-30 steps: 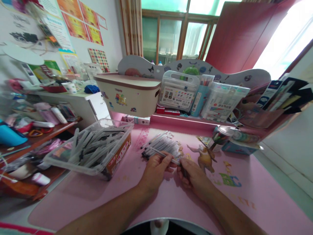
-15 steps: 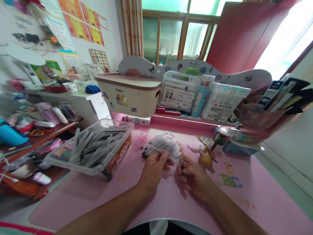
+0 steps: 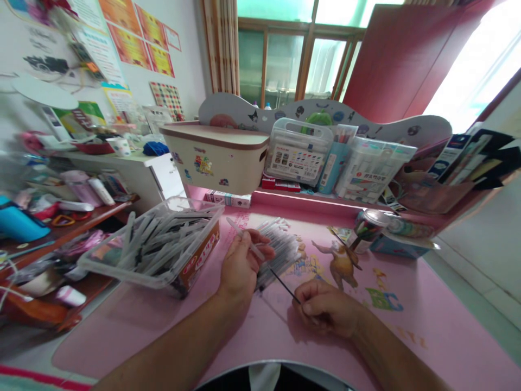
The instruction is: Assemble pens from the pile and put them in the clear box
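My left hand (image 3: 239, 267) grips a whitish translucent pen barrel (image 3: 233, 224) between thumb and fingers, its upper end pointing away to the left. My right hand (image 3: 328, 308) is closed on one end of a thin dark pen refill (image 3: 285, 285). The refill slants up and left, its far tip close to my left hand. Just behind both hands, a pile of clear pens (image 3: 283, 244) lies on the pink desk (image 3: 285, 342), partly covered by my left fingers. To the left stands a clear plastic bin (image 3: 199, 262) heaped with grey-white pen barrels (image 3: 163, 239).
A cream lidded box (image 3: 220, 163), a clear marker case (image 3: 299, 149) and another marker box (image 3: 372, 171) line the shelf behind the desk. At the right are a can (image 3: 368, 225) and a tissue box (image 3: 402, 244). A cluttered wooden shelf (image 3: 85, 220) is at the left.
My hands have moved apart, the left one up and left with the barrel, the right one down and right. The dark refill now shows outside the barrel, in my right hand.
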### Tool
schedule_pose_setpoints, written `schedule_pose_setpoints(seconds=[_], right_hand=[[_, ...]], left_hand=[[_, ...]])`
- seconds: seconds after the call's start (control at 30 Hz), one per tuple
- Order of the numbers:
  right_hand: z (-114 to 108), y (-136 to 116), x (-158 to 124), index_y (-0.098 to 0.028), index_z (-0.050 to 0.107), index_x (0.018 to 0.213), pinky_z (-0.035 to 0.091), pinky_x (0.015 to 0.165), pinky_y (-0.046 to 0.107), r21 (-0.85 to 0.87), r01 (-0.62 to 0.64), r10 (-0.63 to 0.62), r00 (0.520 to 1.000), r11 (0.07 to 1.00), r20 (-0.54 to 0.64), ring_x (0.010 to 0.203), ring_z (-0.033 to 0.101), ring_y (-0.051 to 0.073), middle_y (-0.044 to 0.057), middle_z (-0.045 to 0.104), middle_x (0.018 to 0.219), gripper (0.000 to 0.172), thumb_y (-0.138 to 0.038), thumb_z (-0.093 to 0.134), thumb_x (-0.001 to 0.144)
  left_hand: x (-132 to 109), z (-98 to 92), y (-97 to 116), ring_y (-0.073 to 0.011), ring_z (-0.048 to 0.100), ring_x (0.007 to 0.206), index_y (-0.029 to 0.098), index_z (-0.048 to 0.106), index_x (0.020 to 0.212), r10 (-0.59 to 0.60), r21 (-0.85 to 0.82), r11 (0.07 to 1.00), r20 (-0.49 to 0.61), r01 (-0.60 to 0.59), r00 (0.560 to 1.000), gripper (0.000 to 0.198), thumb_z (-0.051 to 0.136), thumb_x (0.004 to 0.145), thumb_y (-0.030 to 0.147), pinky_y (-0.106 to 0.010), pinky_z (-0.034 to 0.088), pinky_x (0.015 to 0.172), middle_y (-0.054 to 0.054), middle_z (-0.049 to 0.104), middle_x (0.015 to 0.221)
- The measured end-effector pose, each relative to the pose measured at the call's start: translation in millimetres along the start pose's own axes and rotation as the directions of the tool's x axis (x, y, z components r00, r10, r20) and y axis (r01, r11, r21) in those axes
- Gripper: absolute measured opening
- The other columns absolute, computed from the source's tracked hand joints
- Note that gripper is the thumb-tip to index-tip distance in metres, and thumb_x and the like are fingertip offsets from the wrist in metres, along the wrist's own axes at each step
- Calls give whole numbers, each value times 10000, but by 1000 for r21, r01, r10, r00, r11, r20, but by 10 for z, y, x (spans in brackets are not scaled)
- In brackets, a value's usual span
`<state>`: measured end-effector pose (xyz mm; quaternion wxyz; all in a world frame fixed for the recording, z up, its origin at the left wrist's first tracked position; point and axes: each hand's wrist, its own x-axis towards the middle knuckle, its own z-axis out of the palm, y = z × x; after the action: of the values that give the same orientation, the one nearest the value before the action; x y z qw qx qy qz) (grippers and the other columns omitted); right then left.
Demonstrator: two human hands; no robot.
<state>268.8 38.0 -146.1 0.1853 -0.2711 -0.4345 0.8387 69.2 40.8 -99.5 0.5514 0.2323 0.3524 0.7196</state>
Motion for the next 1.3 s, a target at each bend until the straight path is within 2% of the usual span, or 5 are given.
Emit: schedule_pose_setpoints(seconds=[0.4,0.53,0.7,0.87,1.3], right_hand=[[142,-66,13,-169,554,759,122,344,179,-89,119,-133,975,989,-177,358,201,32,-114,362,458,309,-400,759,744],[145,-67,62,-189,557,837,147,364,184,-128,203,-229,945,971,-235,390,246,49,-92,414,541,174,-258,680,733],[132,-84,100,-230,530,816,386,511,243,-473,392,-600,655,789,-459,549,465,129,-39,506,668,185,-105,501,682],[311,-78,41,-229,565,884,466,718,303,-882,289,-874,429,372,-228,783,574,178,18,594,829,199,-90,435,825],[322,0,15,-261,638,1086,372,1059,449,-934,288,-824,566,210,-11,1119,611,246,70,702,1146,263,-144,537,874]], left_hand=[[-246,-44,-345,-72,451,501,172,599,888,-467,306,873,306,379,829,245,730,697,254,-186,338,500,50,511,626],[-265,-49,-408,-83,444,458,159,556,707,-433,274,886,206,373,877,299,644,826,418,-197,323,464,29,494,558],[-287,17,-317,-159,626,594,135,579,715,-666,57,742,181,668,724,265,469,926,251,-291,508,591,-49,607,690],[-386,88,-324,-183,675,647,89,629,814,-766,-53,620,176,783,618,187,481,907,155,-308,538,637,-89,660,740],[-369,117,-330,-139,663,606,87,631,912,-728,-258,624,149,738,669,214,425,935,140,-230,529,586,-82,684,752]])
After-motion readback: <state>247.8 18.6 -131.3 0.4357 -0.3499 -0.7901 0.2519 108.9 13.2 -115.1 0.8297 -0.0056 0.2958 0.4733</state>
